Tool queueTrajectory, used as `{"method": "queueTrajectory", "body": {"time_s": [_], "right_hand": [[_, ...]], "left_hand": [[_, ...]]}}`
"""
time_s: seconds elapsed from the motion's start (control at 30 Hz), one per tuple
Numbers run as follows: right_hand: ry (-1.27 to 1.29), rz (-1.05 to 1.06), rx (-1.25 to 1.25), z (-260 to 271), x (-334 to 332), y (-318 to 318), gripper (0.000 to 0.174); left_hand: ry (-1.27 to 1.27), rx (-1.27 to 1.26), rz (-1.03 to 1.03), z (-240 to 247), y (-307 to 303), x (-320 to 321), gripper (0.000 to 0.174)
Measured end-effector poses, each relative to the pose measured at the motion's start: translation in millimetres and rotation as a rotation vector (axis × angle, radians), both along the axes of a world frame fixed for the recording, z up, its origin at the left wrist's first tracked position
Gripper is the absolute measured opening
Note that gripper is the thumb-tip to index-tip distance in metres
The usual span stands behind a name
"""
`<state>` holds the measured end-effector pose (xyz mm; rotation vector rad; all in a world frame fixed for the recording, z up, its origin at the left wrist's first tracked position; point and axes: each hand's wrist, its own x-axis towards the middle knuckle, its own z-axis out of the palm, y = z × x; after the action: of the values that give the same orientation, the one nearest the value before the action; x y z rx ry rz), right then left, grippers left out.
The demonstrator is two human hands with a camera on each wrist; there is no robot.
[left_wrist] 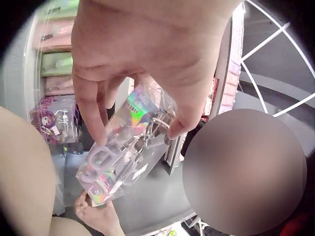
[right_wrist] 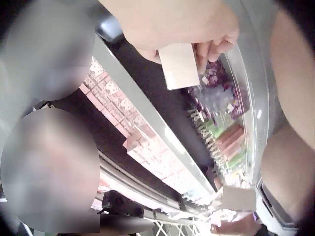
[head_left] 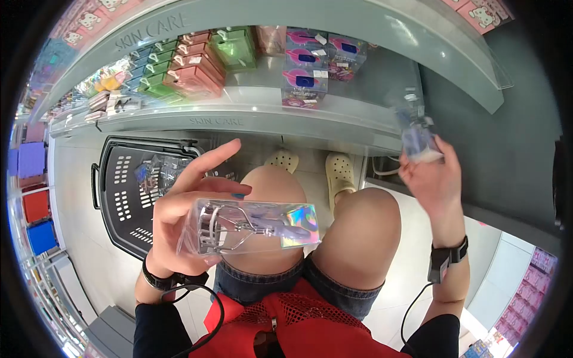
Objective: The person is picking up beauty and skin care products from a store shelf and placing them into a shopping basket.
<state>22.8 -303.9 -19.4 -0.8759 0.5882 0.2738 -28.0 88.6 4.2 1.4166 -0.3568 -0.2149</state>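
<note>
My left hand [head_left: 169, 218] pinches a clear plastic box with an eyelash curler [head_left: 239, 227] inside, held above my knees. The curler has metal arms and pale lilac handles, and a shiny rainbow label covers one end of its box. In the left wrist view, the thumb and fingers grip the sides of that eyelash curler box [left_wrist: 133, 147]. My right hand [head_left: 439, 182] grips the end of another clear box [head_left: 416, 134] in front of the shelf, its contents blurred. The right wrist view shows its white end panel [right_wrist: 179, 66] between the fingers.
A dark basket [head_left: 107, 197] on the floor at left holds several clear packs [head_left: 170, 170]. The shelf [head_left: 233, 98] ahead bears green boxes [head_left: 234, 49], pink boxes [head_left: 196, 77] and dark packs with pink masks [head_left: 304, 77]. Its front edge [head_left: 250, 121] runs above my feet.
</note>
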Motion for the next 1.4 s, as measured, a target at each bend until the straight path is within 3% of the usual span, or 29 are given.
{"method": "queueTrajectory", "body": {"time_s": [0.07, 0.17, 0.27, 0.47, 0.53, 0.6, 0.93, 1.07, 1.17, 1.23, 1.27, 1.33, 1.4], "right_hand": [[-0.089, -0.003, -0.059, -12.1, 12.8, -14.2, 0.031], [-0.113, 0.03, -0.511, -37.1, 45.3, -33.9, 0.03], [-0.217, 0.156, -0.903, -52.1, 87.1, -39.4, 0.032], [-0.207, 0.202, -1.102, -99.0, 160.6, -71.8, 0.035], [-0.187, 0.22, -1.119, -103.1, 182.7, -74.6, 0.034], [-0.28, 0.178, -0.955, -108.1, 204.9, -79.1, 0.033], [-0.49, 0.171, -0.766, -142.8, 282.3, -98.8, 0.052], [-0.605, 0.211, -0.589, -144.6, 287.7, -95.5, 0.046], [-0.678, 0.239, -0.472, -134.4, 281.5, -85.7, 0.042], [-0.32, -0.024, -0.457, -112.2, 259.9, -71.7, 0.029], [-0.323, -0.019, -0.455, -95.3, 245.0, -59.0, 0.029], [-0.082, -0.035, -0.498, -57.2, 204.3, -34.8, 0.026], [-0.333, 0.454, -0.744, -31.3, 161.6, -26.0, 0.026]], "left_hand": [[-0.007, 0.004, 0.042, -5.7, -4.7, -2.2, 0.057], [0.081, 0.095, 0.195, -2.6, -15.2, -7.5, 0.054], [0.039, 0.107, 0.221, -11.2, -14.3, -8.4, 0.052], [0.046, 0.096, 0.262, -24.6, -8.7, -4.3, 0.058], [0.026, 0.09, 0.279, -26.3, -10.3, -1.6, 0.06], [0.003, 0.073, 0.27, -28.0, -11.1, 2.0, 0.061], [0.031, 0.072, 0.274, -32.5, -9.9, 9.3, 0.06], [0.059, 0.167, 0.273, -25.6, -12.1, 8.1, 0.06], [0.221, 0.141, 0.31, -19.1, -15.8, 8.1, 0.062], [0.27, 0.146, 0.323, -9.5, -23.6, 10.1, 0.061], [0.32, 0.154, 0.336, -6.8, -25.0, 10.4, 0.06], [0.243, 0.078, 0.281, -11.9, -22.3, 8.8, 0.058], [0.361, 0.031, 0.264, -6.6, -29.4, 6.5, 0.059]]}}
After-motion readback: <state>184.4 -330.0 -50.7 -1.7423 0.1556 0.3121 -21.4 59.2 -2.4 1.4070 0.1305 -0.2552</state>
